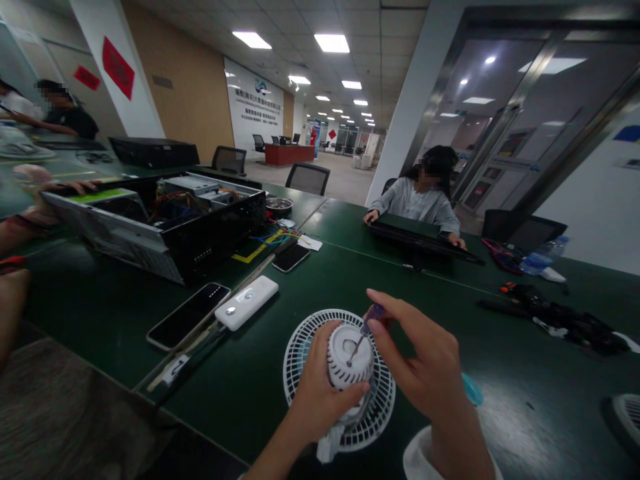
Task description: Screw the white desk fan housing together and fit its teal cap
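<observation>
A white fan [373,427] lies grille down on the green table, its rounded motor housing [340,337] facing up. My left hand [320,383] is wrapped around that housing, thumb on the near side and fingers over the far left. Between thumb and fingers, my right hand [417,347] pinches a screwdriver [373,318] by its purple handle. The thin shaft slants down to the left, and its tip meets the top of the housing near a small hole. Whether a screw sits under the tip is too small to tell.
Left of the fan lie a white power bank [247,303] with a cable and two phones [190,315]. An opened computer case [160,220] stands farther left, a person's hands beside it. Across the table a person holds a dark flat panel [425,241]. A turquoise round piece [471,390] lies by my right wrist.
</observation>
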`<move>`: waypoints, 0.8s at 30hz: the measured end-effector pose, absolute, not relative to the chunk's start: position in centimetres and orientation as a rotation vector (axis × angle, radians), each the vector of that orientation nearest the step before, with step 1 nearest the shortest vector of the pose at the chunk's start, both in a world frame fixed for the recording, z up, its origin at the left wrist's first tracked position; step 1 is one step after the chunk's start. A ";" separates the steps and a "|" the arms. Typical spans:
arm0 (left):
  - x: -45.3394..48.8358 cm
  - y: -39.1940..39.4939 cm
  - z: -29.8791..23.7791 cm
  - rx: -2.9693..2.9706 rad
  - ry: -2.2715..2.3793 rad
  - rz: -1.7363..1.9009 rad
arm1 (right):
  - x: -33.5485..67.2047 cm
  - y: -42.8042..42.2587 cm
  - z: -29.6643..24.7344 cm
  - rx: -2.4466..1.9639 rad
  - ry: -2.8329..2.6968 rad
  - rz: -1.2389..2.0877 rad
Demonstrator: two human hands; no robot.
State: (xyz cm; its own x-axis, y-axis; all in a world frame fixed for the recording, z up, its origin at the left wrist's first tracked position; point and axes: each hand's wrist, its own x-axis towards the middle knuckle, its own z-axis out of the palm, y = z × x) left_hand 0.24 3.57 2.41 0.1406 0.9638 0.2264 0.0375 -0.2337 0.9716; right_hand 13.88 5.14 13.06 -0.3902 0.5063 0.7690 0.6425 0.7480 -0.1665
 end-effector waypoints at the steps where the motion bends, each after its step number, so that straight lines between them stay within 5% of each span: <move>1: 0.2 3.6 2.4 1.478 1.031 1.243 | 13.9 5.1 13.1 -0.860 -2.072 -0.185; 24: 0.3 3.6 2.1 1.488 1.035 1.282 | 13.9 4.7 13.4 -0.746 -2.008 -0.077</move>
